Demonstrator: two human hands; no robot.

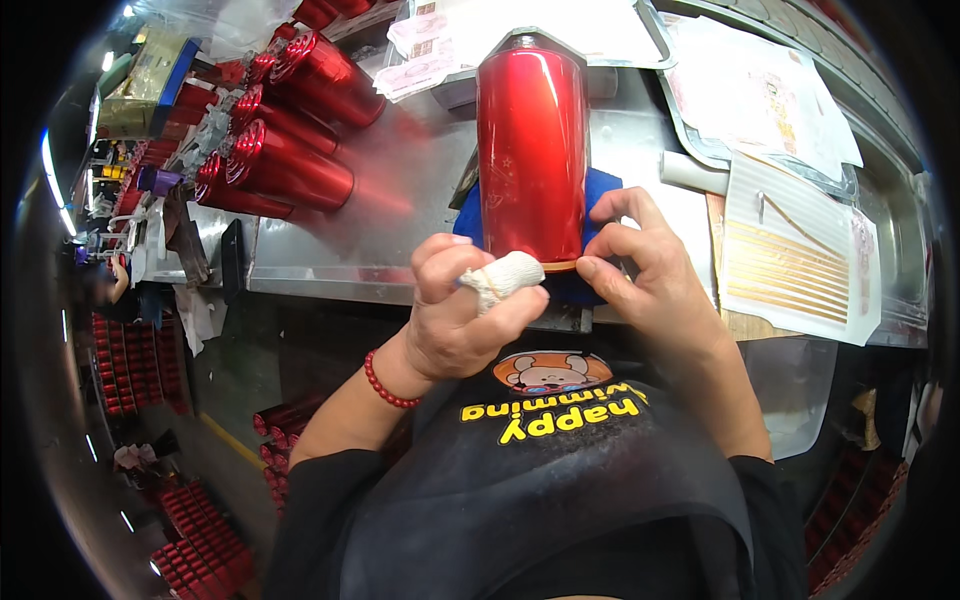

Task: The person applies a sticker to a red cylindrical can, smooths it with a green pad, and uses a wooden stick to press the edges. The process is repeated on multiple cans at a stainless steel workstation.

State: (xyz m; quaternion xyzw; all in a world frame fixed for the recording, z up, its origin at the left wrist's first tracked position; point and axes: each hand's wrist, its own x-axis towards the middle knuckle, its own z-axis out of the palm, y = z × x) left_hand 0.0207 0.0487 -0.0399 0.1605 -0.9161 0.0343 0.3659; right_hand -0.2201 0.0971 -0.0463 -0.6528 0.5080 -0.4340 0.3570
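A shiny red metal cylinder point(530, 150) lies lengthwise before me on a blue cloth point(603, 192), its near end toward my body. Along that near rim runs a thin gold strip point(556, 267). My left hand point(452, 310) is closed around a white cloth wad point(512, 275), bound with a thin band, close against the left of the rim. My right hand point(640, 262) pinches with thumb and forefinger at the right end of the gold strip; the exact contact is partly hidden.
Several red cylinders point(290, 170) lie at the left of the metal table point(420, 190). On the right, a sheet with gold strips point(790, 260) lies beside a white roll point(692, 172) and a tray of papers point(760, 95). Racks of red items point(135, 360) stand lower left.
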